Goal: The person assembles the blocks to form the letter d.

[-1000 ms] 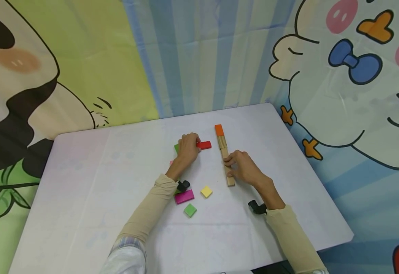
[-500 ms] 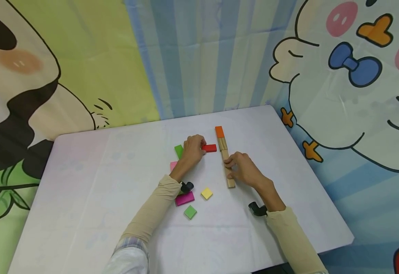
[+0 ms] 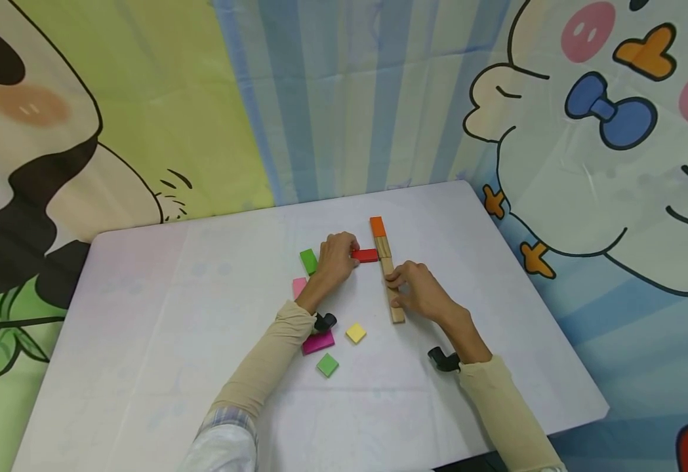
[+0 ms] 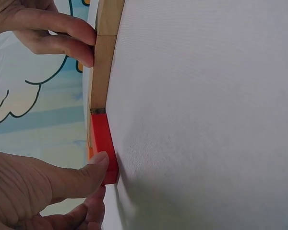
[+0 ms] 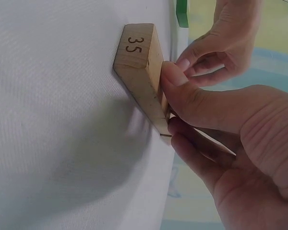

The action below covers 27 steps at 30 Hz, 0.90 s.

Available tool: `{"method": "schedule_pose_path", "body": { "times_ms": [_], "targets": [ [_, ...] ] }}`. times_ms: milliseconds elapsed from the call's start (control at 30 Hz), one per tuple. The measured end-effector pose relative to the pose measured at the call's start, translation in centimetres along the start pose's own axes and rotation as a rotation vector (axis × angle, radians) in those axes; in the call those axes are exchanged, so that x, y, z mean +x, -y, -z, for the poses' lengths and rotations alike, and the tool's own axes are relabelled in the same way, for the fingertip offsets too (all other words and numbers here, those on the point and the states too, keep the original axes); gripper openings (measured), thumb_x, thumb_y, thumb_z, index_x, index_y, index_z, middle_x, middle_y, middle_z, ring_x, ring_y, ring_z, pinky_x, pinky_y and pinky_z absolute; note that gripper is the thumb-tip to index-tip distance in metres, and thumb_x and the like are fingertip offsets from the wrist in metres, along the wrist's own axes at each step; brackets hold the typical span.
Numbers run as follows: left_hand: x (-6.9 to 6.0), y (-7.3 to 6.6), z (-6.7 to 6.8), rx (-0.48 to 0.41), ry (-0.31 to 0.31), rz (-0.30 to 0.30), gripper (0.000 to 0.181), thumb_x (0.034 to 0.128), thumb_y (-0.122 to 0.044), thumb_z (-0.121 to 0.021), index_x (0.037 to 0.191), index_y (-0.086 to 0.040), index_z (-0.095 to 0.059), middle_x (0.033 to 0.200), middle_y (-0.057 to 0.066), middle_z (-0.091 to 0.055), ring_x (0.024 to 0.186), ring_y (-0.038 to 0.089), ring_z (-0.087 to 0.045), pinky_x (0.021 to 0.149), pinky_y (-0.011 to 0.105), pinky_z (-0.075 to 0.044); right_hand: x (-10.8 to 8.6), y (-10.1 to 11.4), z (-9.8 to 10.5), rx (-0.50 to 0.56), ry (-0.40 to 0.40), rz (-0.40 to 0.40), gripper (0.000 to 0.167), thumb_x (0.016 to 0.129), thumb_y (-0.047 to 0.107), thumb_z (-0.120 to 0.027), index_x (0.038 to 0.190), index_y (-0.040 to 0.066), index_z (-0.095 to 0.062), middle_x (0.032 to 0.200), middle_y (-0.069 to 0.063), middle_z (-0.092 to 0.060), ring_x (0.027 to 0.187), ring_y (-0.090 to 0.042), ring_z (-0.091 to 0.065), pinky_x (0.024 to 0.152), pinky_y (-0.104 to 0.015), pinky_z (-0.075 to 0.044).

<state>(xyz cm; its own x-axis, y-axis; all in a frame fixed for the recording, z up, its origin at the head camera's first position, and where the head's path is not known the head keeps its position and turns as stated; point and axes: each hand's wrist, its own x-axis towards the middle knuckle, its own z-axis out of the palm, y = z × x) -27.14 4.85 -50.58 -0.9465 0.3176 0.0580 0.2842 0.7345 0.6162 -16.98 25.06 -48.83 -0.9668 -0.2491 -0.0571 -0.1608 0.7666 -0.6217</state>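
Red block point(image 3: 368, 255) shifted: slid rightward across the desk point(image 3: 231, 275) over the last second. Gap to the wooden row point(image 3: 399, 315) closed; near end now brought against or just beside the row's left side, short of the orange block point(image 3: 378, 227) at the far end. Actual contact cannot be told. Judged: a placing step nearly done, the red block being laid crosswise to the row.

Red block pinched by the left hand point(image 3: 336, 255), thumb laid along it, fingers curled beneath in the left wrist view; forearm stretched forward, back of hand uppermost. Green block point(image 3: 308, 261) and pink block point(image 3: 299, 286), just left of that arm, more fully uncovered by the shift.

Right hand point(image 3: 417, 285) unmoved: reached in from the right, fingers bent, row touched by fingertips and thumb. Whether it is grasped or only steadied cannot be told. "35" is marked on the row's near end.
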Motion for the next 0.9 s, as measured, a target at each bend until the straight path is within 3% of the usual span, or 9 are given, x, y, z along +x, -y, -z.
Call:
{"method": "schedule_pose_path", "body": {
  "times_ms": [500, 900],
  "targets": [
    [0.1, -0.2, 0.0, 0.021, 0.027, 0.009, 0.029, 0.0894, -0.004, -0.088, 0.116, -0.002, -0.078, 0.102, 0.013, -0.073, 0.103, 0.031, -0.06, 0.101, 0.048, -0.048, 0.0, 0.1, 0.2, -0.007, 0.002, -0.023, 0.039, 0.081, -0.003, -0.093, 0.118, -0.003, -0.082, 0.132, -0.013, -0.077, 0.132, -0.04, -0.066, 0.117, -0.057, -0.05],
    [-0.6, 0.7, 1.3, 0.001, 0.017, 0.031, 0.031, 0.0932, -0.007, -0.083, 0.123, -0.004, -0.076, 0.121, 0.015, -0.076, 0.115, 0.033, -0.062, 0.104, 0.049, -0.047, -0.1, 0.0, 0.1, 0.023, -0.009, -0.018, 0.039, 0.081, -0.005, -0.092, 0.119, -0.003, -0.082, 0.132, -0.014, -0.077, 0.133, -0.04, -0.065, 0.117, -0.057, -0.051]
  ]
}}
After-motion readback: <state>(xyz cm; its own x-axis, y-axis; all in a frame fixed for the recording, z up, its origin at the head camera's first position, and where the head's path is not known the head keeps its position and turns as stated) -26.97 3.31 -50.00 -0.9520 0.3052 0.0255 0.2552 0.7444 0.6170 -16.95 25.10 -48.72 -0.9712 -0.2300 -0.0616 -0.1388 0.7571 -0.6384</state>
